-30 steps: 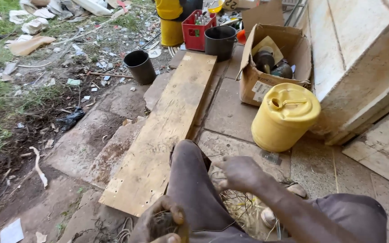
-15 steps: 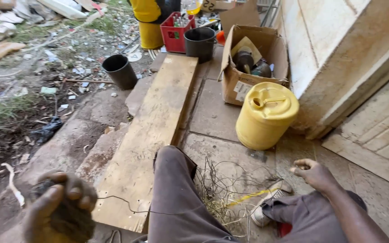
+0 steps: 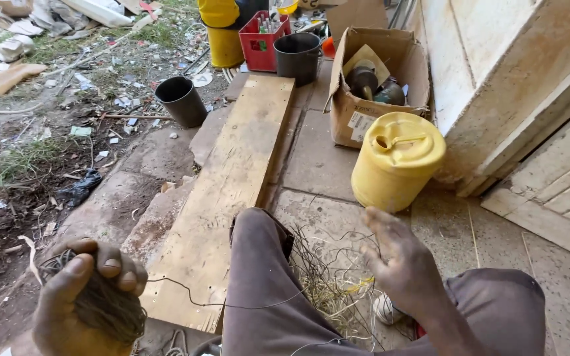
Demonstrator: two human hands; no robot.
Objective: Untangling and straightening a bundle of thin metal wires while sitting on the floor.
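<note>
We see our left hand [image 3: 87, 296] low at the left edge of the view, closed around a dark ball of thin wire [image 3: 110, 310], thumb over the top and fingers curled round its far side; a single loose strand [image 3: 232, 304] leaves the ball and runs rightward across our bent knee [image 3: 258, 264], sagging a little as it goes; our right hand [image 3: 400, 264] hangs open above the stone paving [image 3: 318, 158], fingers spread and holding nothing that we can make out, though whether the strand reaches its fingertips is too fine to tell; so the wire's long axis lies left to right between the two hands, with the ball firmly in the left and the free end nearer the right; below the right hand a tangle of loose wire [image 3: 328, 277] lies on the paving; a long wooden plank [image 3: 232, 191] runs away from the knee; a yellow jerrycan [image 3: 397, 158] stands just beyond the right hand, a cardboard box [image 3: 377, 86] behind it, a black pot [image 3: 181, 100] well off to the left.
</note>
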